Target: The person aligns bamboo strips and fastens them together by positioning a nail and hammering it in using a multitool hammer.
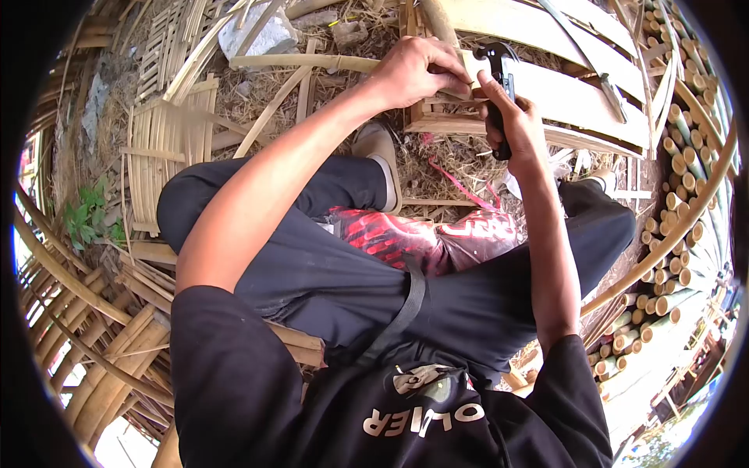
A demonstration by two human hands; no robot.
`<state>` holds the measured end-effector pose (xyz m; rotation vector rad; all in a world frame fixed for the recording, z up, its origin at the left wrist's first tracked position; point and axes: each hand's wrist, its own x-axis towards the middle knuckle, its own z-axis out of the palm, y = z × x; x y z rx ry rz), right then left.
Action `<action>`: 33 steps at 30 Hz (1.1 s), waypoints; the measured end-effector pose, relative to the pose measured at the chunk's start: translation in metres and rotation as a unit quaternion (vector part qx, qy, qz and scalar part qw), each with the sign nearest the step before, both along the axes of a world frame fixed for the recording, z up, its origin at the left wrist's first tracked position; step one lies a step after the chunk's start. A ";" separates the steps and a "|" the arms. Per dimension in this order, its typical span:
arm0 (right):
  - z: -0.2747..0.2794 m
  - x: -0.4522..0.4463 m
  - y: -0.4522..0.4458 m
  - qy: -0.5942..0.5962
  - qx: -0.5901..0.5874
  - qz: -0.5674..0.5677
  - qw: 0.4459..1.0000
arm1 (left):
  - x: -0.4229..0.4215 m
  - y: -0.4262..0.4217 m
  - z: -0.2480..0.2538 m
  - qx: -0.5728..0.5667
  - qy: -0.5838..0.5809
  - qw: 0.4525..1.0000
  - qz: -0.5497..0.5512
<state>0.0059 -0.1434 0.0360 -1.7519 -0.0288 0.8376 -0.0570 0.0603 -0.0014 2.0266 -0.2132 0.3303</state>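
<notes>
My right hand (516,125) is wrapped round a black claw hammer (499,56), its head up beside my thumb. Close to its left, my left hand (421,72) has thumb and fingers pinched together at the corner of a slatted wooden frame (538,134). Whatever lies between those fingertips is too small to make out. A round pole (438,19) rises at that corner, just beyond my left fingers. Pale flat slats (577,100) run across the frame to the right of the hammer.
On the slats lies a long-bladed tool (612,97). Stacked bamboo poles (675,203) line the right side. Split bamboo panels (168,148) and a stone block (261,33) lie to the left. Red printed cloth (413,238) is spread between my legs.
</notes>
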 end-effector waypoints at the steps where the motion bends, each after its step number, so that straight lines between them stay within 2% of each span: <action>1: -0.003 -0.001 0.002 0.002 -0.001 0.004 1.000 | 0.000 0.000 -0.001 -0.001 0.002 1.000 0.004; 3: -0.009 -0.002 0.004 -0.050 -0.030 -0.012 0.998 | -0.002 -0.003 -0.005 0.017 -0.025 0.999 0.020; 7: -0.009 0.001 0.003 -0.028 -0.021 0.004 0.999 | 0.000 0.001 -0.012 0.015 -0.023 0.999 0.022; 11: -0.010 0.003 0.004 -0.031 -0.034 0.005 0.999 | 0.004 0.007 -0.008 -0.015 -0.005 0.999 -0.032; 13: -0.007 0.004 0.004 -0.027 -0.032 0.017 0.999 | 0.003 0.006 -0.005 0.011 -0.029 0.999 -0.016; 15: -0.005 0.005 0.006 -0.024 -0.026 0.029 0.999 | 0.004 0.005 -0.005 0.026 0.005 1.000 0.009; 17: -0.008 0.002 0.004 -0.045 -0.027 0.029 0.998 | 0.003 0.005 -0.011 -0.017 -0.021 1.000 -0.007; 19: -0.010 0.002 0.000 -0.072 -0.008 0.051 0.996 | 0.002 0.006 -0.011 -0.042 0.014 0.999 -0.007; 22: -0.014 0.006 -0.004 -0.144 -0.091 0.100 0.980 | 0.001 0.010 -0.009 -0.074 0.031 0.997 -0.013; 23: -0.012 0.006 -0.004 -0.145 -0.092 0.098 0.980 | 0.000 0.011 -0.009 -0.095 0.047 0.994 -0.027; 27: -0.005 0.003 -0.002 -0.136 -0.117 0.084 0.980 | 0.003 0.011 -0.011 -0.058 0.006 0.997 -0.041; 30: 0.004 0.000 -0.001 -0.215 -0.153 0.117 0.957 | 0.003 0.009 -0.009 -0.067 0.031 0.996 -0.046; 33: 0.004 0.002 0.000 -0.229 -0.154 0.128 0.953 | 0.007 0.005 -0.015 -0.055 0.041 0.997 -0.026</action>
